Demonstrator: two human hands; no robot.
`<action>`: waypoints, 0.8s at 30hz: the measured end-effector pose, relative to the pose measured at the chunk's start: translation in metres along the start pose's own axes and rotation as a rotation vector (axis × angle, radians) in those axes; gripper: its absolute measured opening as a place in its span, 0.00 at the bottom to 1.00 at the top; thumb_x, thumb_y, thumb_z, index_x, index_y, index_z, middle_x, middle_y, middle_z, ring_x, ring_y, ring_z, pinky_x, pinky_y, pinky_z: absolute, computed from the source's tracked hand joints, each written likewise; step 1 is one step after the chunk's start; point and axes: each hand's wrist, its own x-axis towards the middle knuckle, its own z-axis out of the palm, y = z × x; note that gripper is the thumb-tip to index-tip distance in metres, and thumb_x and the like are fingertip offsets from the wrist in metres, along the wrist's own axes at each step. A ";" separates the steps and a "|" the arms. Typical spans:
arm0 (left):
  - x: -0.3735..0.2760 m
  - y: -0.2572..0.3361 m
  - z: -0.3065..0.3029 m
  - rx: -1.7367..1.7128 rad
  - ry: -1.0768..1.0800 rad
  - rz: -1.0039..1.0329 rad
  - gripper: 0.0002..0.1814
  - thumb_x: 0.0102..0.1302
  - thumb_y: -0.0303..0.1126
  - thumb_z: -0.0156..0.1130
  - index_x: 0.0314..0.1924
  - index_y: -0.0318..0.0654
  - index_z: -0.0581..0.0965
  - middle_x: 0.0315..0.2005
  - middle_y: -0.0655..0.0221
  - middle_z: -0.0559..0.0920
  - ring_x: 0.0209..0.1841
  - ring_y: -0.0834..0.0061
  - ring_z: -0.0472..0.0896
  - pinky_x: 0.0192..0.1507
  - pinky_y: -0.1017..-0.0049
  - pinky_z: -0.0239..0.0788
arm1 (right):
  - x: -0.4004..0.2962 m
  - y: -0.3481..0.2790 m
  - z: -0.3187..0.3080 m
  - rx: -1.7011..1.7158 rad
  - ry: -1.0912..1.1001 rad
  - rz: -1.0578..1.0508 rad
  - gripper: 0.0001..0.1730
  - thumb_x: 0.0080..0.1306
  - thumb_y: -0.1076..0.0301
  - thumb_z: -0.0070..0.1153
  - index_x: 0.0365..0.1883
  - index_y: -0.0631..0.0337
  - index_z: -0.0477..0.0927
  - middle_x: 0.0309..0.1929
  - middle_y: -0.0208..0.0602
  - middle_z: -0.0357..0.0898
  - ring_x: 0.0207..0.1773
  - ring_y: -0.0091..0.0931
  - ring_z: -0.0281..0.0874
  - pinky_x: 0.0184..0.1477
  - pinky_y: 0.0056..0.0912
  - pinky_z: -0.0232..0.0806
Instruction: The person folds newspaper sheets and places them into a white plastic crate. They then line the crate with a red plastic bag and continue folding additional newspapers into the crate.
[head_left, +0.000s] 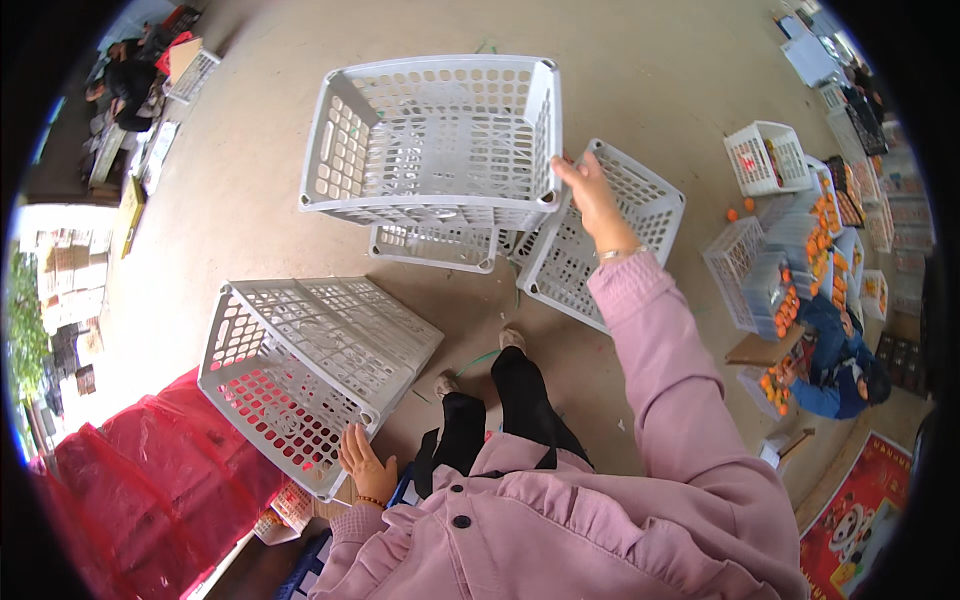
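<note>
My right hand (591, 196) grips the near right corner of a light grey perforated plastic crate (442, 214). That crate is tilted, its inside facing me. Below its lower edge shows part of another grey crate (435, 247). A further grey crate (574, 281) stands to the right on the floor, partly hidden by my right forearm. At the left leans a stack of nested grey crates (352, 330), with its opening towards the lower left. My left hand (366, 466) is at the rim of this stack, fingers extended and thumb apart, not wrapped around it.
Red plastic sheeting (157, 480) covers something at lower left. At right, a person in blue (832, 390) sits among clear plastic boxes (765, 292) and orange fruit (817, 255). A white crate (765, 157) stands behind them. Green strips (480, 361) lie by my feet.
</note>
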 end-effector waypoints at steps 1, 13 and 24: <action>0.000 0.000 0.001 -0.001 -0.010 -0.008 0.52 0.43 0.31 0.69 0.68 0.37 0.52 0.67 0.55 0.54 0.70 0.53 0.47 0.68 0.51 0.33 | -0.001 -0.028 0.011 -0.037 0.033 0.223 0.53 0.52 0.49 0.67 0.67 0.68 0.55 0.66 0.55 0.56 0.65 0.44 0.59 0.59 0.48 0.58; 0.025 0.057 -0.052 -0.394 0.091 0.017 0.48 0.46 0.30 0.69 0.67 0.36 0.55 0.67 0.49 0.52 0.70 0.49 0.49 0.69 0.60 0.41 | -0.019 -0.044 0.027 -0.140 -0.288 0.292 0.04 0.46 0.77 0.53 0.23 0.67 0.76 0.20 0.38 0.74 0.22 0.32 0.76 0.20 0.38 0.71; 0.023 0.189 -0.138 -1.671 0.231 0.329 0.62 0.49 0.22 0.69 0.70 0.40 0.32 0.67 0.56 0.49 0.69 0.64 0.50 0.65 0.62 0.54 | -0.338 -0.114 0.063 0.262 -0.474 0.102 0.47 0.51 0.85 0.42 0.71 0.57 0.44 0.53 0.42 0.67 0.53 0.30 0.68 0.54 0.30 0.63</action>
